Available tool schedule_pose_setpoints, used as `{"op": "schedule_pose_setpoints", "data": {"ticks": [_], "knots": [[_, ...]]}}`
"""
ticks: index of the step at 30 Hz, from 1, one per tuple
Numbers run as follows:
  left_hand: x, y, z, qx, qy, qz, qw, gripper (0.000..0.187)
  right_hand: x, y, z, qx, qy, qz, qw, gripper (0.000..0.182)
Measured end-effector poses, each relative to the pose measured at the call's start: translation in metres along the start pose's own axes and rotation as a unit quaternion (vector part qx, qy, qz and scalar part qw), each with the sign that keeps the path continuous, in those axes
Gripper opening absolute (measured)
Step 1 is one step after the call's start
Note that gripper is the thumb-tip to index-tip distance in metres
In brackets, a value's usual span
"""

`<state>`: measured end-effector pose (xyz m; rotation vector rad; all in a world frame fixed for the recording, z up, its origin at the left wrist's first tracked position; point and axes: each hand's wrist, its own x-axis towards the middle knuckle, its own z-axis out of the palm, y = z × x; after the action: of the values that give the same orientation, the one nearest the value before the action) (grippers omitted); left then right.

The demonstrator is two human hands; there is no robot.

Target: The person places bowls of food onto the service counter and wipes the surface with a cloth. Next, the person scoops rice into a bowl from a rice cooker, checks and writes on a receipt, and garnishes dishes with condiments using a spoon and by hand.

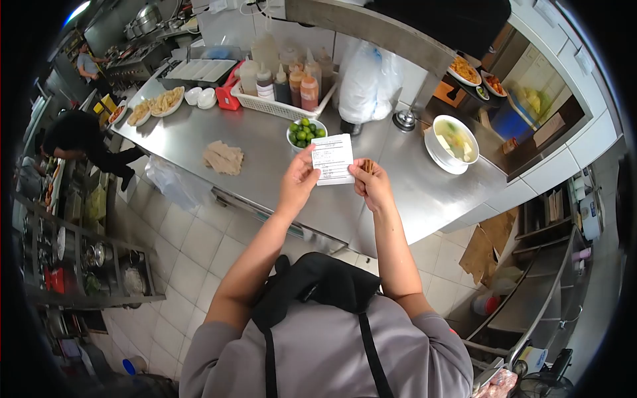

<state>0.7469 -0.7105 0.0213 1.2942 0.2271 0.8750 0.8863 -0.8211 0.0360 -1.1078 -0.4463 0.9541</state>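
I hold a printed paper slip (333, 159) upright over the steel counter, its lines of text facing me. My left hand (297, 184) pinches its left edge between thumb and fingers. At the opposite edge, my right hand (373, 186) grips the slip too, with a small brown object (368, 166) tucked in the same fingers; its kind I cannot tell. Just behind the slip stands a white bowl of small green limes (304, 132), partly covered by the paper.
A soup bowl (452, 141) sits on the counter (279, 189) at right, near a call bell (404, 120). Sauce bottles fill a white basket (265, 108). A folded cloth (223, 158) and dumpling plates (156, 106) lie left. One person (86, 136) bends at far left; another stands behind.
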Motion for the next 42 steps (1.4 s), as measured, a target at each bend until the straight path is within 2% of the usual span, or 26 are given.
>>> {"op": "schedule_pose_setpoints", "data": {"ticks": [3, 7, 8, 10, 11, 12, 13, 15, 16, 18, 21, 23, 25, 27, 29, 31, 33, 36, 38, 39, 40, 42], "knots": [[0.012, 0.013, -0.024, 0.034, -0.037, -0.007, 0.999, 0.039, 0.002, -0.003, 0.026, -0.044, 0.006, -0.02, 0.999, 0.016], [0.047, 0.061, -0.056, 0.046, 0.003, 0.092, 0.995, 0.032, -0.006, -0.003, 0.037, -0.113, 0.082, -0.066, 0.988, 0.024], [0.059, 0.082, -0.061, 0.051, 0.016, 0.11, 0.993, 0.03, -0.006, -0.001, 0.034, -0.089, 0.095, -0.071, 0.989, 0.024], [0.09, 0.153, -0.046, 0.059, 0.028, 0.183, 0.981, 0.025, -0.012, 0.005, 0.023, -0.039, 0.123, -0.074, 0.989, 0.024], [0.114, 0.175, -0.042, 0.102, 0.02, 0.27, 0.957, 0.022, -0.016, 0.005, 0.024, -0.034, 0.133, -0.082, 0.987, 0.024], [0.13, 0.207, -0.026, 0.13, 0.011, 0.32, 0.938, 0.021, -0.019, 0.005, 0.025, -0.03, 0.145, -0.09, 0.985, 0.024], [0.155, 0.232, -0.015, 0.2, -0.001, 0.393, 0.898, 0.022, -0.023, 0.005, 0.026, -0.026, 0.156, -0.096, 0.983, 0.024], [0.204, 0.264, 0.012, 0.224, -0.007, 0.411, 0.884, 0.022, -0.033, 0.004, 0.03, -0.046, 0.173, -0.108, 0.978, 0.023], [0.23, 0.276, 0.025, 0.231, -0.016, 0.347, 0.909, 0.032, -0.039, 0.003, 0.033, -0.061, 0.187, -0.115, 0.974, 0.022], [0.291, 0.285, 0.054, 0.089, -0.095, 0.328, 0.935, 0.027, -0.053, 0.005, 0.033, -0.081, 0.217, -0.121, 0.965, 0.021], [0.338, 0.284, 0.07, 0.119, -0.166, 0.204, 0.957, 0.034, -0.078, 0.007, 0.023, -0.086, 0.274, -0.134, 0.948, 0.019], [0.366, 0.275, 0.069, 0.211, -0.17, 0.204, 0.941, 0.036, -0.096, 0.014, 0.013, -0.071, 0.315, -0.146, 0.935, 0.019], [0.37, 0.272, 0.065, 0.2, -0.208, 0.123, 0.949, 0.035, -0.114, 0.019, 0.006, -0.057, 0.356, -0.145, 0.921, 0.019], [0.356, 0.273, 0.064, 0.181, -0.215, 0.103, 0.954, 0.032, -0.128, 0.027, -0.007, -0.04, 0.38, -0.143, 0.913, 0.018], [0.358, 0.269, 0.06, 0.246, -0.204, 0.063, 0.946, 0.025, -0.138, 0.034, -0.014, -0.027, 0.398, -0.139, 0.906, 0.018], [0.395, 0.233, 0.048, 0.404, -0.253, 0.075, 0.876, 0.025, -0.142, 0.037, -0.018, -0.02, 0.407, -0.14, 0.902, 0.018], [0.38, 0.206, 0.046, 0.557, -0.271, 0.176, 0.765, 0.026, -0.141, 0.037, -0.015, -0.028, 0.42, -0.13, 0.898, 0.018], [0.356, 0.223, 0.058, 0.584, -0.26, 0.091, 0.764, 0.032, -0.13, 0.041, -0.01, -0.057, 0.432, -0.096, 0.895, 0.019], [0.35, 0.222, 0.059, 0.622, -0.218, 0.162, 0.734, 0.037, -0.122, 0.044, -0.004, -0.089, 0.436, -0.069, 0.893, 0.021], [0.346, 0.222, 0.058, 0.64, -0.194, 0.197, 0.717, 0.04, -0.117, 0.045, 0.0, -0.118, 0.432, -0.086, 0.89, 0.021], [0.319, 0.234, 0.063, 0.67, -0.134, 0.209, 0.699, 0.047, -0.112, 0.049, 0.003, -0.148, 0.427, -0.103, 0.886, 0.022], [0.289, 0.245, 0.064, 0.651, -0.084, 0.254, 0.71, 0.046, -0.103, 0.068, -0.007, -0.216, 0.413, -0.119, 0.877, 0.025]]}}
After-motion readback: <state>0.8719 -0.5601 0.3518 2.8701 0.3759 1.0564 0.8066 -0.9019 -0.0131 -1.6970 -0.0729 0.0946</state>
